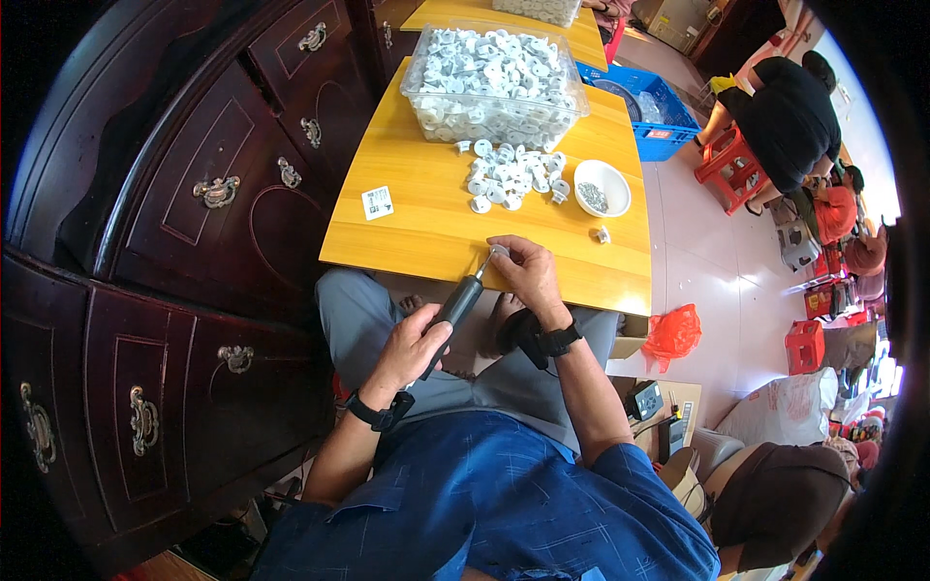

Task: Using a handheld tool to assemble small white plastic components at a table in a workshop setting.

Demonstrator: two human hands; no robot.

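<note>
My left hand (418,346) is wrapped round a black electric screwdriver (457,308), its bit slanting up to the right. The bit's tip meets a small white plastic part (499,251) pinched in the fingers of my right hand (532,275), at the table's near edge. Whether a screw sits at the tip is too small to tell. Beyond my hands lies a loose pile of white plastic parts (506,176). Right of it stands a white bowl (617,181) with small metal screws (592,197) in it. One single white part (604,235) lies near the bowl.
A clear bin (489,106) heaped with white parts stands at the far side of the yellow table (417,232). A white card (377,202) lies on the left. Dark wooden cabinets (194,261) close in on the left. A blue crate (664,136) and several seated people are to the right.
</note>
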